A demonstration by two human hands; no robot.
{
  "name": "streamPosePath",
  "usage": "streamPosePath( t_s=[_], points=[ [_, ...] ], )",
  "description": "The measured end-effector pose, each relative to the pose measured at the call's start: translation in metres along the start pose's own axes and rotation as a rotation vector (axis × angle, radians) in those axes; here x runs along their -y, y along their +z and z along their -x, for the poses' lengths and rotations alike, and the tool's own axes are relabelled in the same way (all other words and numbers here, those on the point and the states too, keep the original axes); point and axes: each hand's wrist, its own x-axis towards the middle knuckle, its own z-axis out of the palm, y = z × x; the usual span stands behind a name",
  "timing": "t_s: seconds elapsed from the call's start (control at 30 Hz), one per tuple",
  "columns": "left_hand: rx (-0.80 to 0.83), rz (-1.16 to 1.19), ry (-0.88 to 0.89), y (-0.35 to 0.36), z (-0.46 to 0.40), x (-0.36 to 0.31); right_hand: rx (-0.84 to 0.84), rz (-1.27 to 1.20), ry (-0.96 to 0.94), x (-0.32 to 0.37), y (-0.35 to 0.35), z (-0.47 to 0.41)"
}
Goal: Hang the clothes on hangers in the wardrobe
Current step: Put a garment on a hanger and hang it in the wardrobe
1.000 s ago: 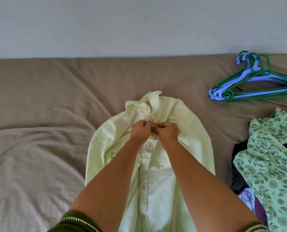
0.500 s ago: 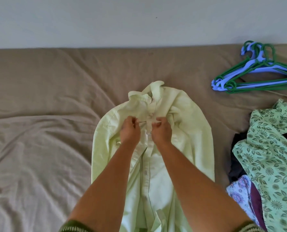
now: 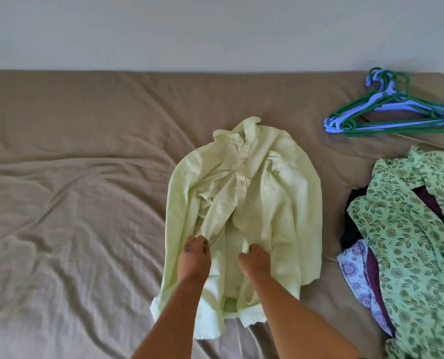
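Note:
A pale green button-up shirt point(image 3: 280, 182) lies front up on the bed, collar toward the wall. Its top buttons are closed and the placket gapes open lower down. My left hand point(image 3: 193, 255) pinches the left front edge of the shirt near mid-length. My right hand point(image 3: 254, 257) grips the right front edge beside it. A bundle of green and lilac plastic hangers point(image 3: 386, 112) lies on the bed at the far right, well away from both hands.
The bed has a wrinkled brown sheet point(image 3: 73, 203) and meets a white wall behind. A pile of clothes at the right edge has a green leaf-print garment point(image 3: 410, 229) on top, with dark and floral-print pieces under it.
Both hands have moved down the shirt front, from the buttons near the collar to the open edges at mid-length. The view has tilted, showing more of the shirt's hem.

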Motion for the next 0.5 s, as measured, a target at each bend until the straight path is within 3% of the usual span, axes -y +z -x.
streamPosePath(
  t_s=[0.07, 0.13, 0.27, 0.33, 0.4, 0.5],
  points=[
    [-0.029, -0.021, 0.064, -0.007, 0.015, -0.003, -0.14, 0.081, -0.168, 0.0, -0.017, 0.01],
    [-0.039, -0.097, 0.051, -0.01, 0.033, -0.005, -0.091, 0.046, -0.246, -0.002, -0.022, 0.018],
    [0.121, -0.366, -0.275, -0.021, 0.055, 0.009, -0.2, -0.057, -0.243, -0.003, -0.033, 0.047],
    [0.248, -0.382, -0.379, -0.03, 0.065, 0.019, -0.083, -0.025, -0.124, -0.011, -0.028, 0.058],
    [0.353, -0.377, -0.384, -0.035, 0.072, 0.026, -0.03, 0.053, -0.168, -0.012, -0.025, 0.071],
    [0.373, -0.36, -0.372, -0.043, 0.073, 0.031, 0.034, 0.114, -0.171, -0.013, -0.023, 0.085]
  ],
)
